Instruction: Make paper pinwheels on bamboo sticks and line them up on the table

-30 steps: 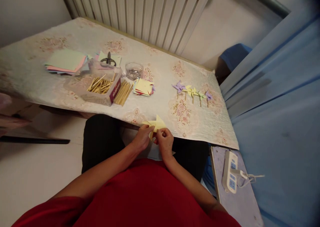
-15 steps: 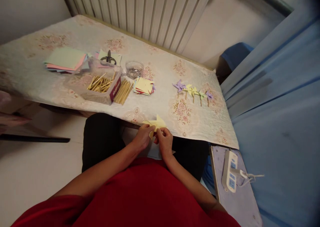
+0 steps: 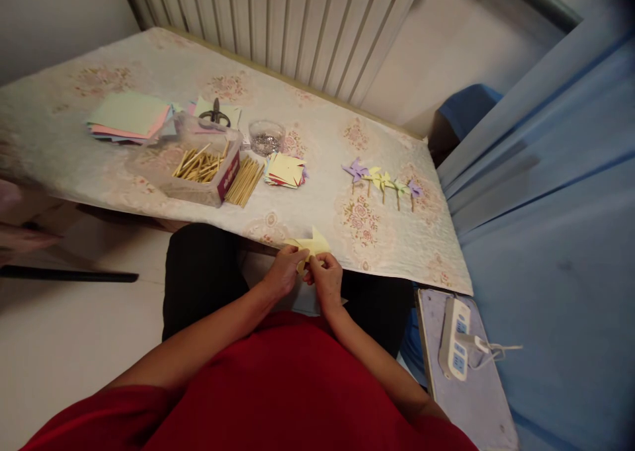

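A folded yellow paper pinwheel (image 3: 314, 243) is held between both hands at the front edge of the table (image 3: 317, 200). My left hand (image 3: 286, 270) pinches its left side. My right hand (image 3: 326, 278) grips the near right part, with fingertips close to its middle. Fingers cover the pinwheel's centre, so a pin or stick there cannot be made out. Further right on the cloth lie finished pinwheels on sticks, among them a purple pinwheel (image 3: 356, 170) and a yellow pinwheel (image 3: 381, 179).
Left of centre stand a clear plastic box (image 3: 191, 196) of short sticks, a bundle of sticks (image 3: 244, 182), small paper squares (image 3: 286, 170) and a bowl of pins (image 3: 266, 139). Behind are scissors (image 3: 215, 116) and larger paper sheets (image 3: 129, 115). A power strip (image 3: 455, 338) sits at right.
Both hands stay in nearly the same place on the yellow pinwheel. Its left fold is pressed slightly lower, and the fingers have shifted a little.
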A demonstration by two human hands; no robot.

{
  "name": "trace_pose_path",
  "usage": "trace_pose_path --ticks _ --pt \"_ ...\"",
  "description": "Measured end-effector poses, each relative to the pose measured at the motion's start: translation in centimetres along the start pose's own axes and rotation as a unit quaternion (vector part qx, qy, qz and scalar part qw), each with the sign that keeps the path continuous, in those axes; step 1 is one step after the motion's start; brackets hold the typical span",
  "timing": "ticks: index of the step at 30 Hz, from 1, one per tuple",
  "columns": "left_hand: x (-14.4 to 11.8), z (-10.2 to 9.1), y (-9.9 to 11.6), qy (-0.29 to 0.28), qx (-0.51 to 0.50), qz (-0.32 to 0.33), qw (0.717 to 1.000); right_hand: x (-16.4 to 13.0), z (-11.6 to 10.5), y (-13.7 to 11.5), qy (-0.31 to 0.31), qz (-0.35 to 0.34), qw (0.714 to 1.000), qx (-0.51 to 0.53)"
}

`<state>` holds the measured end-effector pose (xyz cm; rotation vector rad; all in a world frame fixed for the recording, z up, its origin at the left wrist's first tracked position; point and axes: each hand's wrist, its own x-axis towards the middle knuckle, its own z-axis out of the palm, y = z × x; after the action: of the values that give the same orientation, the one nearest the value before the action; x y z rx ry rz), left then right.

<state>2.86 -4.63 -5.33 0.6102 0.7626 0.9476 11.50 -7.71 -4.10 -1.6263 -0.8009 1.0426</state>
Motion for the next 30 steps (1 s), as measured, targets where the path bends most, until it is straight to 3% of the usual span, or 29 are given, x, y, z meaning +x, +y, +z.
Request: trace_pose_path --ticks 10,23,25,30 --pt "0.4 -0.7 -0.5 0.021 0.003 0.001 1.000 0.5 -0.3 0.4 -0.038 0.009 0.999 0.002" --pt "0.7 -1.1 -0.6 0.049 0.023 0.010 0.998 0.5 -0.5 0.6 -0.041 0.008 0.999 -0.019" --pt "0.8 -1.3 -0.5 0.061 0.021 0.021 0.998 0.5 -1.2 0.5 -0.025 -0.011 0.999 -0.041" --pt "1.0 -2.1 0.5 0.053 0.047 0.002 0.997 2.4 -4.4 -0.1 0.081 -0.082 0.991 -0.068"
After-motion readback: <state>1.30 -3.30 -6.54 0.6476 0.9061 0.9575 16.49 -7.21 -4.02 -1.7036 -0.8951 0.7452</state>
